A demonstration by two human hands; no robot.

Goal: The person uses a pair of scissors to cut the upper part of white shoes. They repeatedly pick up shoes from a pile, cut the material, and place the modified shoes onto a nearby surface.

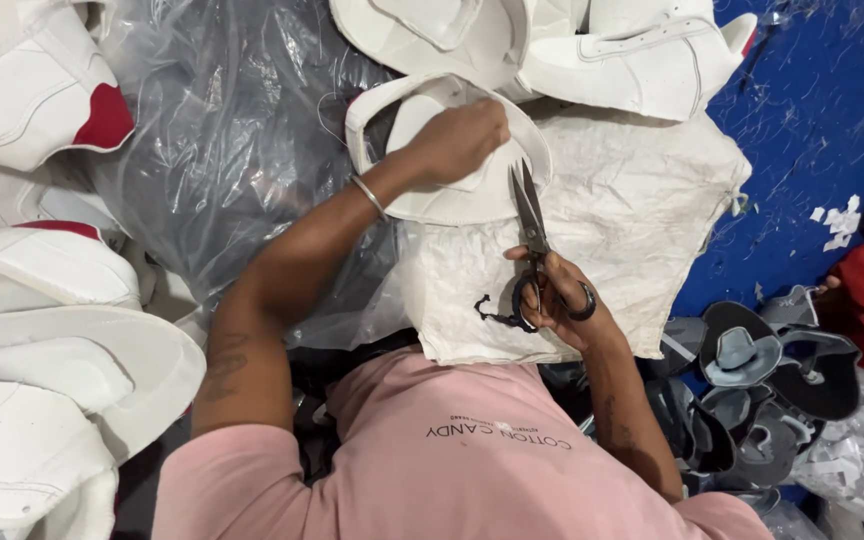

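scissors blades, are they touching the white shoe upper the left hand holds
Touching: the head view shows the scissors blades meeting the edge of the white shoe upper under the left hand.

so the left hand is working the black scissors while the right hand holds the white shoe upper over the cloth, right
Not quite: the hands are swapped. The head view shows the right hand working the black scissors, while the left hand holds the white shoe upper over the cloth.
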